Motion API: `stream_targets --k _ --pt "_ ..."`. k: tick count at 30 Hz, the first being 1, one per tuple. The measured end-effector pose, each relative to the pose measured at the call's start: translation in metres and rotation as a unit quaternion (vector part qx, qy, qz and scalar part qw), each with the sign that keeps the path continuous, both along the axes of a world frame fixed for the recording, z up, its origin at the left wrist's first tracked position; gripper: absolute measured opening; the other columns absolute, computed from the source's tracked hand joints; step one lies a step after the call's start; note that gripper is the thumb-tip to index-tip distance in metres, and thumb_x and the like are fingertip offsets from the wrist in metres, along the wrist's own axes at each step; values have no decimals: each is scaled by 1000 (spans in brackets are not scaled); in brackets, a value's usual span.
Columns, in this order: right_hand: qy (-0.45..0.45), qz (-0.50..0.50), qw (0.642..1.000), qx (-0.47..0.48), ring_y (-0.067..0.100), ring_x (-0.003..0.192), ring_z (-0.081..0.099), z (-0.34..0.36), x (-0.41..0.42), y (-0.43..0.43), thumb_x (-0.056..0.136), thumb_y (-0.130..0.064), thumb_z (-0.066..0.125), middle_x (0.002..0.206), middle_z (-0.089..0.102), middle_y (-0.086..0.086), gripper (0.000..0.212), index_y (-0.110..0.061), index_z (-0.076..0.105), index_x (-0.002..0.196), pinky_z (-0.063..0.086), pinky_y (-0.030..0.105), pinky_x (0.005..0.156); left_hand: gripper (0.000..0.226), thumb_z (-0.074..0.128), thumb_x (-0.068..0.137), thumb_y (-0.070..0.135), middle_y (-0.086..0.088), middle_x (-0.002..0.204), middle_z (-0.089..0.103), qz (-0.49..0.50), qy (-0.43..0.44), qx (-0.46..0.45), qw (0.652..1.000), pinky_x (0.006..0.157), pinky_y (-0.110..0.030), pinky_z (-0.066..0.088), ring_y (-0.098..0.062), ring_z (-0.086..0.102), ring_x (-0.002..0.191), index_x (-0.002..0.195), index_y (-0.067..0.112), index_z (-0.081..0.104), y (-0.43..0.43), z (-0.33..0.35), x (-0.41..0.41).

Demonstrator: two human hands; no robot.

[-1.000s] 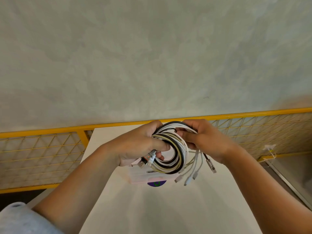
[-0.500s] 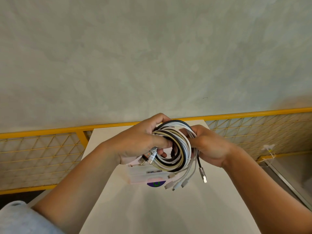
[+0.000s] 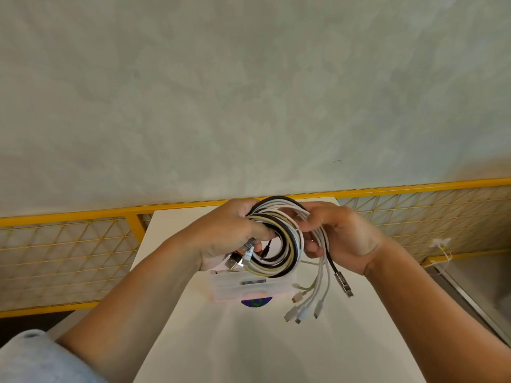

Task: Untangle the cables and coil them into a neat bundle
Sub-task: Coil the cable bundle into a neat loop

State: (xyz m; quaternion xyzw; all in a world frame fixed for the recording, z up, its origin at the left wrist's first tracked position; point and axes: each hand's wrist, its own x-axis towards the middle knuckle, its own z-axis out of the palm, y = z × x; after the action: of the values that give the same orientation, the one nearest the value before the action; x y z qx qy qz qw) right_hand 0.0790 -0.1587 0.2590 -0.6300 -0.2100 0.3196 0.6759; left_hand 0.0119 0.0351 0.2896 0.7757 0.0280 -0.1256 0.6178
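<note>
A round coil of white, black and cream cables [image 3: 287, 252] hangs in the air above a white table [image 3: 249, 349]. My left hand [image 3: 226, 239] grips the coil's left side, with silver USB plugs [image 3: 240, 258] poking out below the fingers. My right hand [image 3: 343, 236] pinches the strands at the coil's upper right. Several loose ends with white plugs [image 3: 304, 310] and one black cable with a metal plug [image 3: 343, 283] dangle from the right hand.
A clear plastic box [image 3: 249, 288] with a purple sticker lies on the table under the coil. A yellow mesh fence [image 3: 69, 252] runs behind the table on both sides. A grey wall fills the upper view.
The right hand has shifted along the coil's right side and the dangling ends now hang lower and more spread. The left hand keeps its grip on the coil.
</note>
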Motion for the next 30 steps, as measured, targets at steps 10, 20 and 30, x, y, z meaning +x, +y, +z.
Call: stream_targets --k 10,20,30 --pt "-57 -69 995 -39 38 87 65 -9 -12 17 62 -7 78 104 68 31 43 -11 74 105 46 49 78 32 63 87 -7 0 76 63 27 -8 -5 1000 55 -25 49 -15 53 59 112 13 57 -7 -4 2" --pt "-64 -77 994 -41 42 100 70 -3 -11 16 62 -1 80 105 74 19 51 -15 73 110 55 55 93 38 60 87 -11 7 68 65 1 17 -35 999 63 -28 53 -11 54 57 118 11 61 -4 -7 1" --pt "-91 -88 990 -62 27 80 70 -3 -13 17 61 2 75 93 74 19 44 -8 71 104 56 39 74 40 66 88 -4 -8 84 63 12 35 -13 999 60 -30 47 -16 55 61 118 20 52 -4 -9 7"
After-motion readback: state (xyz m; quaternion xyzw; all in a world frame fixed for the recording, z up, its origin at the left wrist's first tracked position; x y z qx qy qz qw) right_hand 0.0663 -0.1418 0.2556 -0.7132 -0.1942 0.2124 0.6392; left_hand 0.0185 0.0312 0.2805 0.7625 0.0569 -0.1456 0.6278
